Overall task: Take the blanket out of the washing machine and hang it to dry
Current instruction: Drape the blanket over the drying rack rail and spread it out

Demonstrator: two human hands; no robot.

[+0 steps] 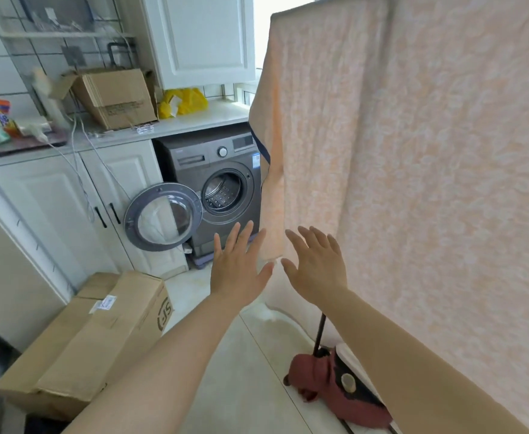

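A pale peach patterned blanket (413, 151) hangs spread over a high rail and fills the right half of the view, reaching almost to the floor. My left hand (236, 267) and my right hand (316, 270) are stretched out in front of me with fingers spread, holding nothing, just short of the blanket's lower left edge. Behind them stands the dark grey washing machine (194, 170) under the counter. Its round door (163, 216) is swung open to the left and the drum (222, 191) looks empty.
A long cardboard box (94, 336) lies on the floor at the left. A dark red cloth (332, 386) lies at the foot of the black rack pole (319, 333). The white counter (194, 119) carries another box and a yellow bag. White cabinets line the left.
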